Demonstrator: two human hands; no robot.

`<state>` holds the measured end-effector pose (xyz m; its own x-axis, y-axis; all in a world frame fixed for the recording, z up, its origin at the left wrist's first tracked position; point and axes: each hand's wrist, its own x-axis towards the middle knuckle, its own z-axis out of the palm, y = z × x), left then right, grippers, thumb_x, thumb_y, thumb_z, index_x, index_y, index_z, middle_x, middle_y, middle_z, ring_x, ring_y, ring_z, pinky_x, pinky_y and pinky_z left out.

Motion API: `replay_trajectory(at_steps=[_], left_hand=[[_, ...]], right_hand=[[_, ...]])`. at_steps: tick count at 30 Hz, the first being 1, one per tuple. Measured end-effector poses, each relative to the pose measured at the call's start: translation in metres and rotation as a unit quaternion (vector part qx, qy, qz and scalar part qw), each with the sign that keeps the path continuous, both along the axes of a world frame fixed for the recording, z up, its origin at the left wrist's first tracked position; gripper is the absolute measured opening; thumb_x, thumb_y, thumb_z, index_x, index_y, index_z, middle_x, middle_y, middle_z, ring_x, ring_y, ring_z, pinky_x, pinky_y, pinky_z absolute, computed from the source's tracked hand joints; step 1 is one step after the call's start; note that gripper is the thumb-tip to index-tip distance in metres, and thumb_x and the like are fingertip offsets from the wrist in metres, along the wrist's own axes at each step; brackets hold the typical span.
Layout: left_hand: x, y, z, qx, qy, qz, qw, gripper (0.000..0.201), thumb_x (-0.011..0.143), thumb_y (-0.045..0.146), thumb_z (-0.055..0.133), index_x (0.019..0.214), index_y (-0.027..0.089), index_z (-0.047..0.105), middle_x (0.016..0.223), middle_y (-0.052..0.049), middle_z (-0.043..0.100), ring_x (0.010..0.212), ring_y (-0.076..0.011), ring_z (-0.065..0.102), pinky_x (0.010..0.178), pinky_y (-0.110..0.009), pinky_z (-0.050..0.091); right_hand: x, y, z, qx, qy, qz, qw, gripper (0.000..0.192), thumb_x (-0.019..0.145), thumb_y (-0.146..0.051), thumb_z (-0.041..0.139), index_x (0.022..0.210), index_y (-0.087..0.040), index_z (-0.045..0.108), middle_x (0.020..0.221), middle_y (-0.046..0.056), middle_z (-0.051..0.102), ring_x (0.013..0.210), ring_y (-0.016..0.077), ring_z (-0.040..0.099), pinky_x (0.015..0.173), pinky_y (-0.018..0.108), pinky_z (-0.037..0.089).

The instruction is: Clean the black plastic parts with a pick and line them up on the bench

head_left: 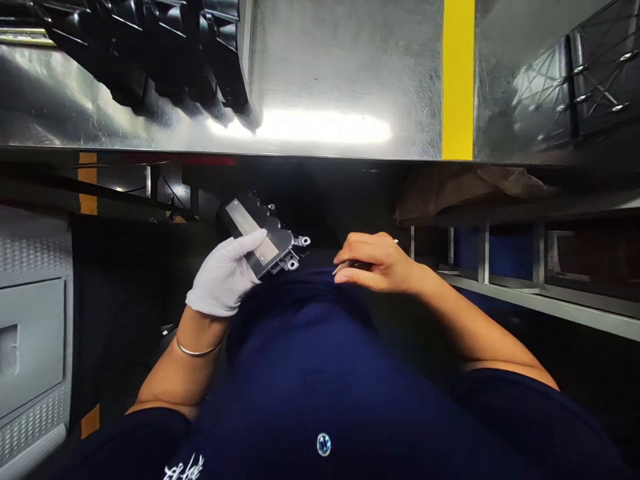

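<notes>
Gloved left hand (pixel 225 277) grips a black plastic part (pixel 260 237).
Bare right hand (pixel 377 263), just beside it, fingers curled, pinches a small blade (pixel 345 267).

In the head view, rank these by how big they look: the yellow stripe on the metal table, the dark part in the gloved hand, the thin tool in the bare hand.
1. yellow stripe
2. dark part, held by the gloved left hand; nearer the camera, so true size is unsure
3. thin tool, mostly hidden in the right hand
</notes>
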<state>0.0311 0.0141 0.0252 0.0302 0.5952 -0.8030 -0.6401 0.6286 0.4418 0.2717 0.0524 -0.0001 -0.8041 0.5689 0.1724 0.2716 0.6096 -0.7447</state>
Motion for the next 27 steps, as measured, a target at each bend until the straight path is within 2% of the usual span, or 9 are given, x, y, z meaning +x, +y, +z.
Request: replay_trajectory(at_steps=[2,4,7,9,12,15,18,21,27], left_hand=[[0.004,0.000,-0.002,-0.030,-0.022,-0.063,0.997,0.016,0.085,0.015,0.054,0.087,0.011,0.070,0.080,-0.008,0.074,0.079,-0.0197,0.073,0.073,-0.028,0.062],[0.008,-0.001,-0.006,-0.055,-0.044,-0.111,0.991,0.018,0.087,0.018,0.053,0.084,0.013,0.070,0.076,-0.007,0.073,0.072,-0.0182,0.072,0.068,-0.026,0.061],[0.007,-0.008,-0.010,-0.024,-0.021,-0.170,0.985,0.028,0.090,0.032,0.050,0.086,0.015,0.071,0.066,-0.005,0.069,0.066,-0.0177,0.070,0.060,-0.025,0.058],[0.005,-0.015,-0.012,0.061,0.079,-0.207,0.973,0.028,0.086,0.039,0.059,0.093,0.017,0.073,0.064,-0.004,0.068,0.065,-0.0180,0.068,0.058,-0.024,0.056],[0.006,-0.024,-0.012,0.211,0.288,-0.215,0.909,0.023,0.075,0.032,0.073,0.096,0.022,0.075,0.088,-0.004,0.073,0.087,-0.0186,0.067,0.076,-0.023,0.053],[0.009,-0.024,-0.013,0.240,0.382,-0.182,0.874,0.012,0.080,0.030,0.068,0.086,0.023,0.075,0.094,-0.002,0.072,0.089,-0.0171,0.064,0.080,-0.022,0.049],[0.007,-0.018,-0.010,0.210,0.396,-0.147,0.882,0.015,0.081,0.033,0.064,0.076,0.020,0.071,0.074,-0.001,0.069,0.069,-0.0148,0.060,0.067,-0.023,0.048],[0.003,-0.014,-0.005,0.219,0.354,-0.183,0.891,0.015,0.073,0.031,0.071,0.065,0.019,0.069,0.064,0.000,0.066,0.061,-0.0140,0.057,0.060,-0.023,0.047],[0.002,-0.016,-0.005,0.233,0.286,-0.279,0.887,0.015,0.069,0.033,0.072,0.065,0.018,0.073,0.064,-0.002,0.070,0.059,-0.0153,0.062,0.056,-0.022,0.049]], right_hand=[[-0.007,0.002,0.002,0.064,0.032,-0.025,0.997,0.038,0.086,-0.050,0.061,0.105,-0.018,0.067,0.100,0.009,0.070,0.084,0.0143,0.068,0.062,0.020,0.050],[-0.015,0.004,0.003,0.106,0.038,0.018,0.993,0.040,0.087,-0.048,0.061,0.117,-0.022,0.063,0.116,0.010,0.067,0.097,0.0156,0.068,0.066,0.020,0.052],[-0.021,0.007,0.005,0.085,0.056,0.034,0.994,0.043,0.086,-0.051,0.061,0.117,-0.022,0.064,0.113,0.009,0.070,0.097,0.0159,0.069,0.069,0.020,0.054],[-0.024,0.007,0.005,0.051,0.069,-0.044,0.995,0.050,0.080,-0.056,0.065,0.114,-0.019,0.066,0.104,0.010,0.073,0.091,0.0175,0.070,0.072,0.024,0.056],[-0.028,0.004,0.003,0.017,0.095,-0.154,0.983,0.050,0.076,-0.054,0.070,0.109,-0.017,0.067,0.091,0.009,0.074,0.074,0.0166,0.069,0.069,0.027,0.056],[-0.031,-0.001,0.002,-0.021,0.128,-0.171,0.977,0.046,0.078,-0.052,0.069,0.105,-0.015,0.067,0.087,0.008,0.073,0.066,0.0137,0.065,0.060,0.025,0.052],[-0.029,-0.005,0.003,-0.082,0.115,-0.152,0.978,0.045,0.087,-0.056,0.055,0.107,-0.016,0.064,0.085,0.006,0.069,0.069,0.0134,0.063,0.058,0.024,0.050],[-0.025,-0.009,0.004,-0.099,0.044,-0.183,0.977,0.035,0.099,-0.041,0.039,0.110,-0.017,0.061,0.085,0.005,0.064,0.078,0.0138,0.062,0.068,0.026,0.050],[-0.028,-0.018,-0.004,-0.057,0.052,-0.118,0.990,0.020,0.097,-0.020,0.046,0.096,-0.012,0.065,0.073,0.002,0.059,0.063,0.0098,0.052,0.061,0.022,0.045]])
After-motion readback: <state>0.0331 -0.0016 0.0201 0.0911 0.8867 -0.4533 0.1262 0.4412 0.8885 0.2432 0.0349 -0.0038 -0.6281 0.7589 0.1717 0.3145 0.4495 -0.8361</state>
